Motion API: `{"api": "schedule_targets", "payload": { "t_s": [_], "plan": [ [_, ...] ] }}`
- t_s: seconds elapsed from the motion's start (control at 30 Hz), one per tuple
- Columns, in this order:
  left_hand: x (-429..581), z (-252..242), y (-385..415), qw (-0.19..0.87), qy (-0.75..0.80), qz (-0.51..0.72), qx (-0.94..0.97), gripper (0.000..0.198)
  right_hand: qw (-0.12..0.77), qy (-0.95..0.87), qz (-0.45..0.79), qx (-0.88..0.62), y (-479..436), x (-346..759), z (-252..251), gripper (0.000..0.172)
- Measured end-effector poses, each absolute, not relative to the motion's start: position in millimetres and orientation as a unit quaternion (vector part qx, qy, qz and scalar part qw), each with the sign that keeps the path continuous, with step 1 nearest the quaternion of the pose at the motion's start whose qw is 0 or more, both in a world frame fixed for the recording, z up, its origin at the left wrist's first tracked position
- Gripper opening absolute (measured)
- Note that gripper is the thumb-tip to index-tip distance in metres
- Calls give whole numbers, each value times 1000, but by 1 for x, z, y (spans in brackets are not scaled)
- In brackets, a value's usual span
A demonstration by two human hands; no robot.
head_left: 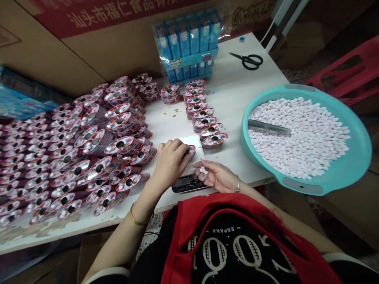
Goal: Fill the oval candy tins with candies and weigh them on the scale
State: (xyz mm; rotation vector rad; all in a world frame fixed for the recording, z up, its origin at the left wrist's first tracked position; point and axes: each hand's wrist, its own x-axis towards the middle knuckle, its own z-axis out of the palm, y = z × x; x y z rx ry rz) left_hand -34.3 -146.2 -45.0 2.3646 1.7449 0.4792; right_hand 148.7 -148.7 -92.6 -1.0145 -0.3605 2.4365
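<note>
Left hand [172, 158] is clamping its fingers on a red-and-white oval-topped pack [192, 150], holding it at the white-topped, black-panelled scale [194, 141]. Right hand [218, 174] is cupping small white oval candies [204, 170], fingers curling around them.

The white table [231, 92] carries red containers [170, 95], a scale [182, 182], scissors [248, 59] and blue boxes [184, 41].

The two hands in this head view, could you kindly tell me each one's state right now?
Left hand: fingers closed on a red-topped container over the scale; grip partly hidden.
Right hand: half-curled, holding a few white pieces.
</note>
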Motion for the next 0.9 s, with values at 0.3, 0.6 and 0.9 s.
{"api": "schedule_targets", "payload": {
  "t_s": [0.3, 0.6, 0.9],
  "plan": [
    [-38, -20, -161, 150, 515, 206, 818, 23, 215, -106, 921, -306, -147, 150, -79, 26],
    [-93, -38, -178, 148, 651, 284, 688, 14, 262, -136, 843, -451, -147, 188, -91, 17],
    [-74, -45, -169, 137, 638, 214, 727, 13, 276, -111, 847, -440, -155, 187, -104, 9]
  ]
}}
